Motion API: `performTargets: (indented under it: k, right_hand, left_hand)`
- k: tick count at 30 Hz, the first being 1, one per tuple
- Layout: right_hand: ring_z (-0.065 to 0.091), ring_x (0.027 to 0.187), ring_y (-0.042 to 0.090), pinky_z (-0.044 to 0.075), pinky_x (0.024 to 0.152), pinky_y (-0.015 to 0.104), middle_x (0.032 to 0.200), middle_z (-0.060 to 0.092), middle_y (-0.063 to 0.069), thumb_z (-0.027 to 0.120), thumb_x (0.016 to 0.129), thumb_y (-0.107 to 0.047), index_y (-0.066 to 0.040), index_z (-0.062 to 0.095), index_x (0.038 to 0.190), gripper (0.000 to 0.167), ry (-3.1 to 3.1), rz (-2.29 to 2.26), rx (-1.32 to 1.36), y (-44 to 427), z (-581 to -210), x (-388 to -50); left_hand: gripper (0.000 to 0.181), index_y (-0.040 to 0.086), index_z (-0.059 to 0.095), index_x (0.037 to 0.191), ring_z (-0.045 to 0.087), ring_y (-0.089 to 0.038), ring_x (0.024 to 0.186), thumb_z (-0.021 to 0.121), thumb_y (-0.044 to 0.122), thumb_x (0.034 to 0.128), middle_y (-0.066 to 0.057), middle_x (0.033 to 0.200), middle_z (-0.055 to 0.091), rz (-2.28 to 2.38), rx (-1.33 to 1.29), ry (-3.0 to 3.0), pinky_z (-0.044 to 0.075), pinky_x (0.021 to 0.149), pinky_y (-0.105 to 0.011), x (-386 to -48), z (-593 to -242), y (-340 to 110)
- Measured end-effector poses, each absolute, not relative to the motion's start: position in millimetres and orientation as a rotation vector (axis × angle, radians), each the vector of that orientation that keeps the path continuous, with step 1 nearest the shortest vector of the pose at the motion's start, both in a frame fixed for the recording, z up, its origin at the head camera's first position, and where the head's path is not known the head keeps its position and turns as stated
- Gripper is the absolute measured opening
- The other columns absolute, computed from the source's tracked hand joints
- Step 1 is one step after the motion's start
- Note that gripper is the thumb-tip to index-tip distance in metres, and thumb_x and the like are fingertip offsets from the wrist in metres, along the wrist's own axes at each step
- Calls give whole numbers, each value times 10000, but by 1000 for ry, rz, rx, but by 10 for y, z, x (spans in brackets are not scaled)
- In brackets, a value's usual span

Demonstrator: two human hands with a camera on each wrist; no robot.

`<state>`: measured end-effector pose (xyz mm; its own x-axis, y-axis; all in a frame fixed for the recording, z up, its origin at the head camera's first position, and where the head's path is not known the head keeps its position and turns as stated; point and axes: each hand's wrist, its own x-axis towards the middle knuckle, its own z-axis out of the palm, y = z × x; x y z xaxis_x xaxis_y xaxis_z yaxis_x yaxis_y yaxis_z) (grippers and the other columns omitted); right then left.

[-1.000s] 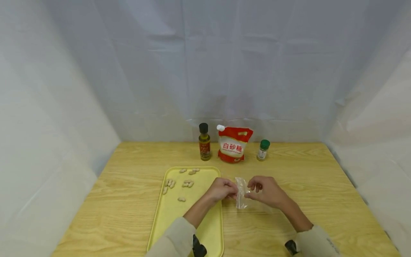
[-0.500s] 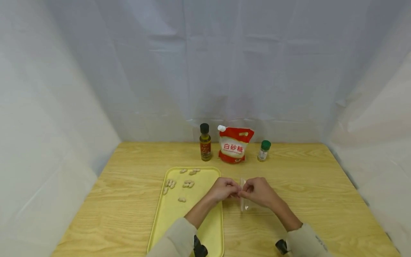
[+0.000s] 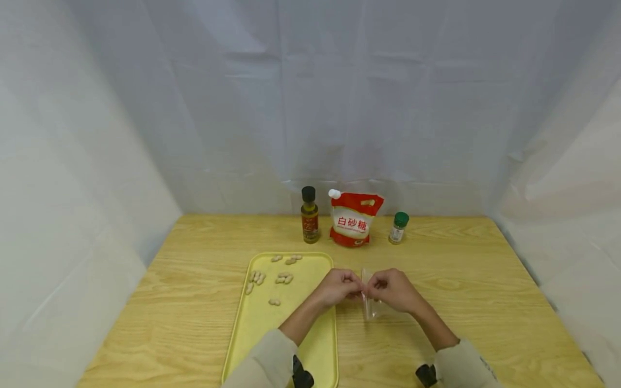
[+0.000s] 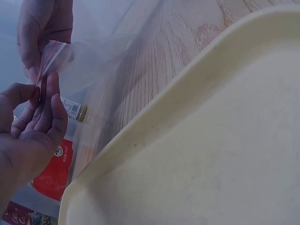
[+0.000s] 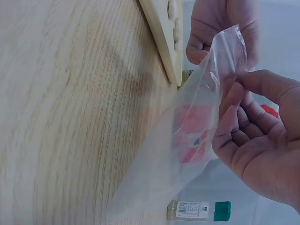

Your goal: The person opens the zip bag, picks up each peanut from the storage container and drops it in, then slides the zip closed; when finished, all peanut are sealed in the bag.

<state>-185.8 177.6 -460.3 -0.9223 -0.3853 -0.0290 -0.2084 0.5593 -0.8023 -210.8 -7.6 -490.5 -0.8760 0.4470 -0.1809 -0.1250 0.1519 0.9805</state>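
Note:
A clear zip-lock bag (image 3: 371, 310) with a reddish strip along its mouth hangs between my hands, above the table just right of the tray. My left hand (image 3: 337, 285) pinches the mouth edge between thumb and forefinger. From the other side, my right hand (image 3: 394, 290) pinches the same edge, its fingertips close to the left ones. In the right wrist view the body of the bag (image 5: 159, 164) droops toward the tabletop and looks flat, with things behind showing through it. Whether the mouth is sealed cannot be made out.
A yellow tray (image 3: 262, 328) lies at the left, with several peanuts (image 3: 284, 278) in its far half. Along the back stand a dark-capped oil bottle (image 3: 309, 215), a red and white sugar pouch (image 3: 354, 220) and a green-lidded jar (image 3: 398, 228). White sheeting surrounds the wooden table (image 3: 461, 280).
My right hand has moved left to the bag's mouth and now pinches it beside the left fingers. The bag's mouth has turned narrower to the head view. My left hand stays nearly still.

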Motion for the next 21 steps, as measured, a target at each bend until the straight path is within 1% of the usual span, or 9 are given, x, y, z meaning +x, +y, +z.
performTargets:
  k: [3,5,10,12,15,17,19,21]
  right_hand:
    - [568,639,107,473,549,236,733,657,34,629,882,-151,-53,675,796,139,2608,-1316,-418,1769,-4599,-1857]
    - [584,647,132,488,560,249,731,656,37,623,869,-123,-47,659,783,120,2610,-1340,-353,1765,-4598,-1858]
    - [639,668,189,531,589,305,744,680,70,626,843,-86,-13,626,809,80,2571,-1434,-278,1768,-4572,-1857]
    - [651,669,198,524,583,307,739,691,75,637,835,-82,-7,602,859,86,2563,-1447,-255,1763,-4555,-1853]
    - [657,649,215,497,549,282,729,701,80,630,828,-62,-10,554,944,148,2572,-1452,-246,1748,-4536,-1837]
    - [660,631,212,490,533,276,728,706,89,611,837,-39,-12,526,985,173,2587,-1450,-271,1740,-4529,-1825]
    - [658,606,194,489,515,269,728,706,93,583,853,-19,-8,528,995,153,2609,-1446,-322,1735,-4521,-1813]
    - [648,586,166,467,483,256,718,696,81,557,869,-9,-7,559,989,120,2649,-1411,-377,1734,-4509,-1805]
  left_hand:
    - [160,-112,651,899,630,-88,665,579,30,885,-147,825,711,1820,291,1985,573,741,-422,-2098,-4898,-82]
    - [162,-113,650,901,647,-96,664,572,29,890,-163,823,713,1844,276,1973,576,728,-416,-2096,-4896,-90]
    - [147,-94,650,911,656,-96,616,581,36,901,-190,801,718,1883,247,1951,568,601,-317,-2090,-4871,-108]
    - [118,-86,615,933,656,-106,591,595,25,898,-221,800,712,1897,259,1956,561,561,-319,-2081,-4862,-110]
    - [114,-62,548,977,691,-258,612,595,6,899,-272,808,696,1907,325,2010,567,561,-415,-2075,-4865,-109]
    - [100,-52,540,971,691,-352,655,591,-1,902,-269,802,692,1885,380,2077,562,557,-440,-2067,-4855,-112]
    - [64,-50,593,942,679,-416,707,571,2,914,-241,792,695,1838,443,2159,558,541,-421,-2060,-4840,-120]
    - [113,-21,664,905,676,-397,689,556,6,923,-205,762,697,1786,492,2230,540,501,-344,-2053,-4822,-129]
